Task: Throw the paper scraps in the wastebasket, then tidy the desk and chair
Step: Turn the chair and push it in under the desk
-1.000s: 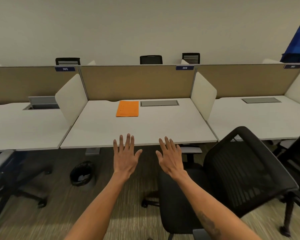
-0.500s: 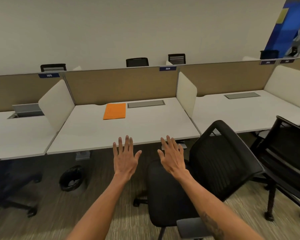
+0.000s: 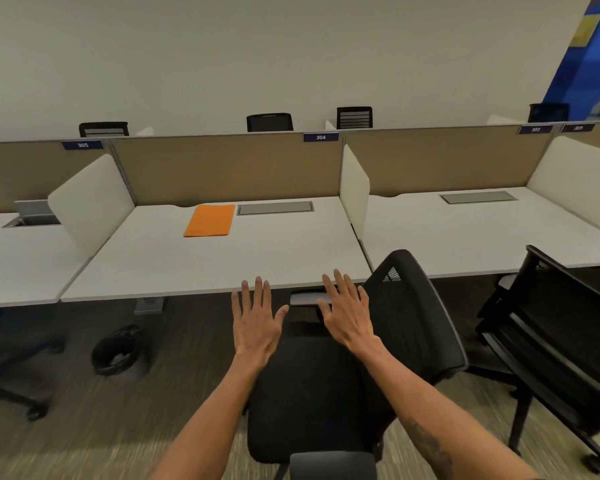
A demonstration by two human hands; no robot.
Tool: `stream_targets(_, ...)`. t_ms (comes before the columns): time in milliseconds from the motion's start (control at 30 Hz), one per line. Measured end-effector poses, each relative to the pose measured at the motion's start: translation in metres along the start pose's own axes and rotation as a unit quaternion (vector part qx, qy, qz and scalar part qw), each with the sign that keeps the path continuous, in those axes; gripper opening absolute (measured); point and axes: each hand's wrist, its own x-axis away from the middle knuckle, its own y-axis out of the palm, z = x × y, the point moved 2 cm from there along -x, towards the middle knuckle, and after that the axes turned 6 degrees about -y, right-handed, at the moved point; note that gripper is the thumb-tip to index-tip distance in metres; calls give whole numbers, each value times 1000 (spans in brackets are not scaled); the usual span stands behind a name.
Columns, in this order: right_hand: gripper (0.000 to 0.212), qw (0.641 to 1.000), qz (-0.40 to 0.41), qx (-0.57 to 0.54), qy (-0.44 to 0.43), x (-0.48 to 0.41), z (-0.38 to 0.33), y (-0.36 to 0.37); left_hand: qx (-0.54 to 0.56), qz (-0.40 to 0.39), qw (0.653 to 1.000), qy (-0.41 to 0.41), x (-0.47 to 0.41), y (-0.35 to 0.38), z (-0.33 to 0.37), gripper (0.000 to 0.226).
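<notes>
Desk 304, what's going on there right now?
A person stands facing the desk with both hands out, open and empty: left hand, right hand. Neither touches anything. An orange folder lies flat near the back of the desk. The chair sits turned sideways, not pushed in. The wastebasket stands on the floor under the desk's left side.

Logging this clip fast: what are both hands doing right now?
Left hand: open, fingers spread, holding nothing.
Right hand: open, fingers spread, holding nothing, above the chair.
</notes>
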Motion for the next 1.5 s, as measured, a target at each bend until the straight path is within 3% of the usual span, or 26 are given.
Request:
stream_targets(433, 59, 1000, -7, 2, 3, 14, 128, -29, -4, -16, 1000, -25, 7, 28, 117, 78)
stream_targets(967, 57, 999, -24, -14, -43, 39, 146, -37, -9, -5, 997, -74, 54, 25, 147, 77)
stream_targets(1500, 60, 991, -75, -15, -107, 106, 231, -71, 14, -16, 992, -127, 140, 28, 256, 77)
